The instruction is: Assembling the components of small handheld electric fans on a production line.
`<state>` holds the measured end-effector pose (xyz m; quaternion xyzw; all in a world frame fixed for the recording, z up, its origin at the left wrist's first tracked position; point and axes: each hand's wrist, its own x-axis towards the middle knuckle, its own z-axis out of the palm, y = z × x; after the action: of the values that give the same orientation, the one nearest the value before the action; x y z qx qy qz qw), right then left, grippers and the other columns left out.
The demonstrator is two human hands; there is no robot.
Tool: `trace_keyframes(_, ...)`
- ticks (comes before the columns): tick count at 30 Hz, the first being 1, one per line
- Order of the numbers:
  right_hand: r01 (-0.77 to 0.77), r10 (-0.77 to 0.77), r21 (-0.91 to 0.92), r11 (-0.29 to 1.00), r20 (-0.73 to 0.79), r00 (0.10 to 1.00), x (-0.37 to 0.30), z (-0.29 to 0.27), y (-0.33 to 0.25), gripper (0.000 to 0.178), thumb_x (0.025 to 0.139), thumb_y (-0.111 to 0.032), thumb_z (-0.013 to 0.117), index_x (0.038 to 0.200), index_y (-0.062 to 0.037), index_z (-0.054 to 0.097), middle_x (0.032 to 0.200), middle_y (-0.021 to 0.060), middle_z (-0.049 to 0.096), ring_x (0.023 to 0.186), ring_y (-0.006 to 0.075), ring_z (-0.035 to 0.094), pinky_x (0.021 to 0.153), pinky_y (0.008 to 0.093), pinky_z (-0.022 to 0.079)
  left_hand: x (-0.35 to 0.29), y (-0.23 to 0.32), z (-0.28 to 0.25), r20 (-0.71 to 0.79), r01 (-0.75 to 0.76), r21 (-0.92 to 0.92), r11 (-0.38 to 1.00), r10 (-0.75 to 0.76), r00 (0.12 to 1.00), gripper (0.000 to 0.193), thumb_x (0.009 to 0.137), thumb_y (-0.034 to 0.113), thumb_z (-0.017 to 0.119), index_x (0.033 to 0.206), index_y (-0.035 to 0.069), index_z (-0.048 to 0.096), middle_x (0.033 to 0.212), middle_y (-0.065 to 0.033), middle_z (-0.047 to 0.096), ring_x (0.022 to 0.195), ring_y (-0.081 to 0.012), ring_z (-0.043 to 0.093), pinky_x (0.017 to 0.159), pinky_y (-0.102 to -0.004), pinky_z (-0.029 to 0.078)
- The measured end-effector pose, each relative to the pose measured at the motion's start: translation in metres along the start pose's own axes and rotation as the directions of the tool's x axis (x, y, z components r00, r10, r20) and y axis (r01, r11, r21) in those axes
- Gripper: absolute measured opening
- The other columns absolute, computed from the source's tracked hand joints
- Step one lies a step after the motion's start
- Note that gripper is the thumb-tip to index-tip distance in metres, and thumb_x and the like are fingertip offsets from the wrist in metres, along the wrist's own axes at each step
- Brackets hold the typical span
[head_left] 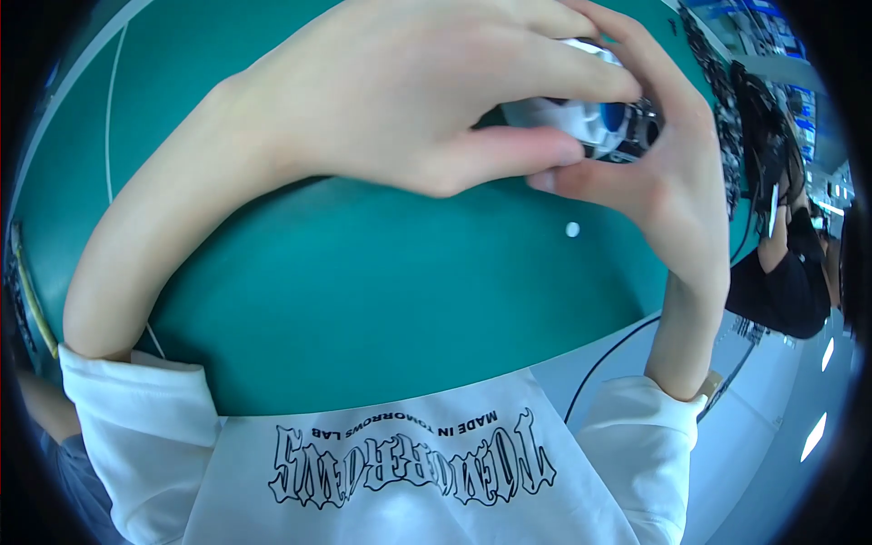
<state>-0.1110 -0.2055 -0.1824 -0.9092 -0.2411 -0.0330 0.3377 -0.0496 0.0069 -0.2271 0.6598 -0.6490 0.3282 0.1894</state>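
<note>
Over the far right part of the green table [409,300], my left hand [427,91] and my right hand [668,173] close around one small object [568,118]. It has a white, crumpled-looking part, a dark blue round piece and black-and-metal parts at its right side. My fingers cover much of it, so its kind does not show. The left fingers reach across its top, with the thumb along its near side. The right hand curves around it from the right, its thumb tip meeting the left thumb. A small white round piece [572,230] lies on the table just nearer to me.
Black cables or chain-like parts [727,118] run along the table's right edge. Another person in black [781,291] is at the right. At the lower left shows someone's arm [47,404]. A black cable [599,363] hangs past the near right edge.
</note>
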Motion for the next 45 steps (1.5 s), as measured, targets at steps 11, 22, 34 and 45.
trace_keyframes(11, -0.160, 0.158, 0.018, 0.987, 0.074, 0.985, 0.011, -0.018, 0.008, 0.055, 0.078, -0.016, 0.084, 0.128, -0.0050, 0.064, 0.115, 0.0093, 0.070, 0.099, 0.0167, 0.066, 0.087, 0.0315, 0.053, -0.010, 0.007, 0.007, -0.249, -0.087, -0.095, 0.992, 0.061, 0.967, 0.054, 0.085, 0.015, 0.072, 0.137, 0.007, 0.061, 0.116, -0.0199, 0.064, 0.082, -0.0310, 0.070, 0.065, -0.0356, 0.057)
trace_keyframes(22, -0.427, 0.445, -0.467, 0.774, -0.078, 0.892, -0.052, -0.053, 0.079, 0.017, 0.085, -0.009, 0.077, 0.101, -0.0024, 0.073, 0.085, 0.0020, 0.065, 0.079, 0.0083, 0.059, 0.071, 0.0274, 0.047, -0.086, -0.037, 0.010, -0.337, -0.096, -0.139, 0.986, 0.044, 0.940, 0.057, 0.084, 0.012, 0.070, 0.140, 0.010, 0.060, 0.125, -0.0224, 0.061, 0.085, -0.0317, 0.070, 0.066, -0.0359, 0.057)
trace_keyframes(34, 0.410, -0.501, -0.617, 0.672, 0.030, 0.865, -0.070, -0.013, 0.009, 0.024, 0.068, 0.009, 0.080, 0.087, 0.0040, 0.068, 0.083, 0.0128, 0.064, 0.072, 0.0270, 0.061, 0.061, 0.0319, 0.047, -0.053, -0.021, 0.031, -0.351, -0.054, -0.089, 0.995, 0.019, 0.936, 0.061, 0.083, 0.008, 0.068, 0.144, 0.012, 0.058, 0.134, -0.0251, 0.057, 0.087, -0.0324, 0.070, 0.068, -0.0362, 0.058)
trace_keyframes(45, 0.241, -0.327, -0.453, 0.858, -0.121, 0.937, 0.003, 0.026, 0.004, 0.020, 0.073, 0.006, 0.081, 0.089, 0.0024, 0.069, 0.085, 0.0093, 0.067, 0.069, 0.0166, 0.060, 0.055, 0.0259, 0.042, -0.046, -0.026, 0.007, -0.195, 0.036, -0.043, 0.998, -0.043, 0.980, 0.060, 0.085, 0.008, 0.068, 0.143, 0.012, 0.057, 0.137, -0.0267, 0.055, 0.088, -0.0343, 0.070, 0.069, -0.0372, 0.058)
